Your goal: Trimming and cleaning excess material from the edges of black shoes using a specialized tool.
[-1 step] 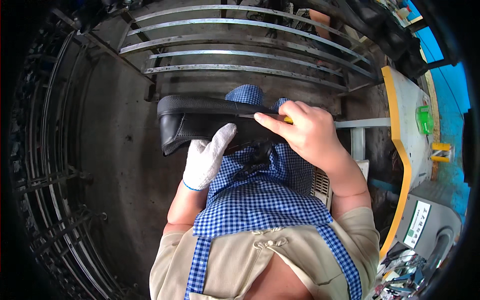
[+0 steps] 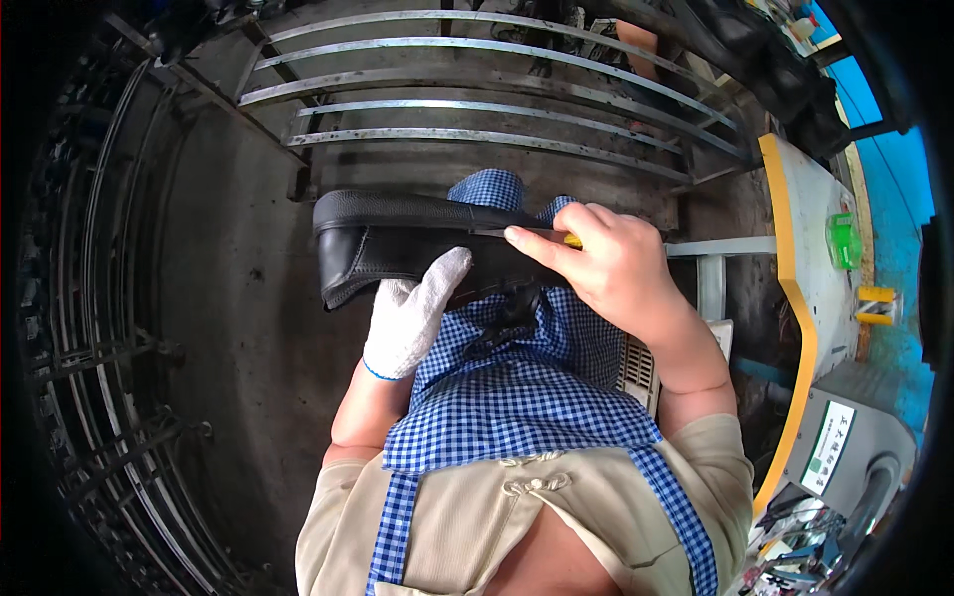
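Observation:
A black leather shoe (image 2: 388, 212) lies on its side in front of my apron, its heel to the left and its sole edge away from me. My left hand (image 2: 409, 323), in a white knitted glove, grips it from the near side. The thumb presses on the upper and the other fingers are hidden under or inside the shoe. My bare right hand (image 2: 621, 268) is closed round a thin-bladed tool with a yellow handle (image 2: 573, 240). Its blade lies along the seam between sole and upper, with my forefinger stretched beside it. The shoe's toe end is hidden behind my right hand.
Beyond the shoe stands a low metal rack (image 2: 477, 104) of parallel bars; more metal racks (image 2: 119, 298) line the left. A white table with a yellow edge (image 2: 790, 288) is at the right, holding a green container (image 2: 844, 241) and a grey machine (image 2: 855, 427).

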